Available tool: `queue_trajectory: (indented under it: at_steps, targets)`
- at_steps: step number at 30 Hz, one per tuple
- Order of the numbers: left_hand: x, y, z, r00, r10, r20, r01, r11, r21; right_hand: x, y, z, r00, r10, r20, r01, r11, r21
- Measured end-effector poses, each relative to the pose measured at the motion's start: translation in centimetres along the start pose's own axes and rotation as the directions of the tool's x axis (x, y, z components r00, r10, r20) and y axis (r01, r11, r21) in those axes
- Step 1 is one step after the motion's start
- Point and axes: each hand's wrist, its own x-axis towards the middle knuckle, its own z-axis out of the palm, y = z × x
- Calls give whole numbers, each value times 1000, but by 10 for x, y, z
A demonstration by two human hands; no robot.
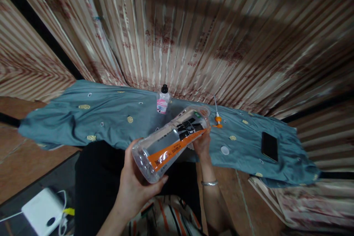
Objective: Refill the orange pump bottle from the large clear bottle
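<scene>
A large clear plastic bottle (174,136) with an orange and black label lies tilted in front of me, its base toward my lower left. My left hand (138,177) wraps around the base end. At the other end my right hand (201,142) grips the bottle from underneath; the bottle hides part of its fingers. Just beyond the bottle's upper right end, an orange pump head (218,120) with a pale tube lies on the cloth. A small clear bottle (163,100) with a black cap and pink label stands upright behind the large one.
A blue-green cloth (110,110) with yellow prints covers the low table. A black phone (269,146) and a small white round lid-like disc (225,150) lie on its right part. At lower left is a white box (42,210) with cables. Pleated curtains (177,37) hang behind.
</scene>
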Motion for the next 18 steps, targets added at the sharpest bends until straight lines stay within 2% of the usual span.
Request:
queue_trajectory:
  at_steps: [18]
  targets:
    - [0, 3, 0, 1000, -21, 14, 21, 1000, -9, -1, -4, -1, 1000, 16, 24, -17, 1000, 25]
